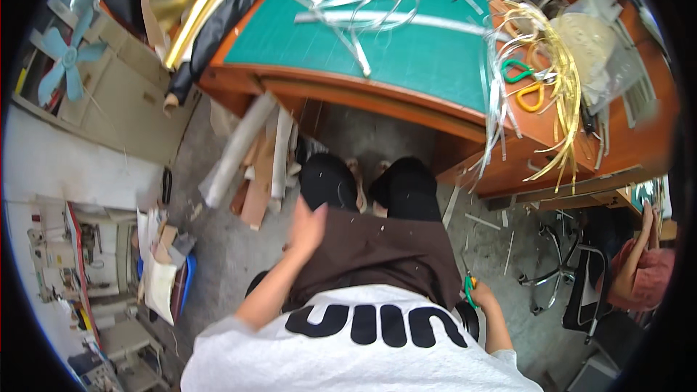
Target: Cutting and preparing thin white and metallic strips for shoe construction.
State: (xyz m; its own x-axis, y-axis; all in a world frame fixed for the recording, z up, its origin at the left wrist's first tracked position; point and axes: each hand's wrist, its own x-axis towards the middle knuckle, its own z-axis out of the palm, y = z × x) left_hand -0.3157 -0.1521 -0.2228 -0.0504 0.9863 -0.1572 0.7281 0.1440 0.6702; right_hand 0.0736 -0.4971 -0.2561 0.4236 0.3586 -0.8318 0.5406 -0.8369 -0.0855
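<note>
My left hand (307,229) is raised over my left thigh, beside the brown apron (370,247) on my lap. It is blurred, but the thumb stands apart from the stretched fingers and nothing shows in it. Low by my right hip, my right hand (482,295) is closed round the green handle of a pair of scissors (468,287). Their blades point away from me; the fingers are partly hidden.
Ahead is a wooden desk (348,87) with a green mat (428,62), silver strips (392,20), gold strands (566,65), and orange-handled scissors (531,98). Rolled material (239,149) leans below left. A chair (584,294) and another person (639,268) are at right.
</note>
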